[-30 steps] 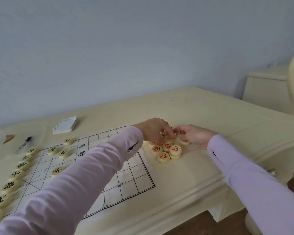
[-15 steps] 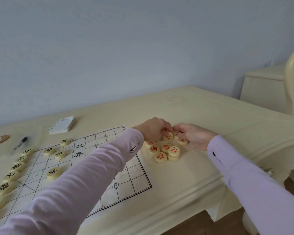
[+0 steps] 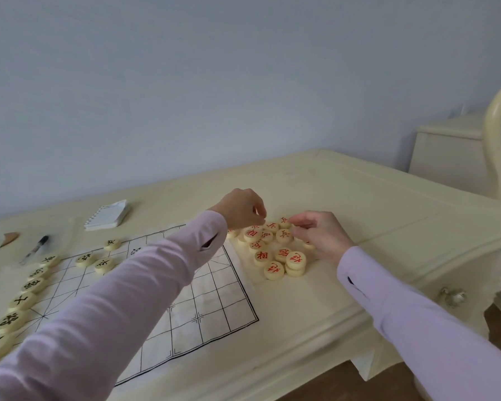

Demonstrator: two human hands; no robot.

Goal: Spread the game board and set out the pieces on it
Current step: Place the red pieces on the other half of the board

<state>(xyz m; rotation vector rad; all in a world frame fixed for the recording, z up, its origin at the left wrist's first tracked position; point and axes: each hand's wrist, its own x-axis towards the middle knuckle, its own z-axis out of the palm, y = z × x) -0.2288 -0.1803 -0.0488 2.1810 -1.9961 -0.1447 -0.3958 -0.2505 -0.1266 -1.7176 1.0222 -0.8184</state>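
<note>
Hovering with fingers curled, the person's left hand (image 3: 242, 211) hung just above a heap of cream round game pieces marked in red (image 3: 275, 250); whether it held one could not be told. The right hand (image 3: 320, 234) curled its fingertips against the heap's right side, its grip equally unclear. The heap lay on the cream wooden table (image 3: 373, 198), just beside the white gridded game board (image 3: 214, 299), where black-marked cream discs (image 3: 34, 285) lined the left edge.

board (image 3: 214, 299): thin matt sheet, creased (paper or cloth, unclear)
pieces (image 3: 274, 270): smooth, faintly glossy
table (image 3: 359, 198): cream-painted, satin
</note>
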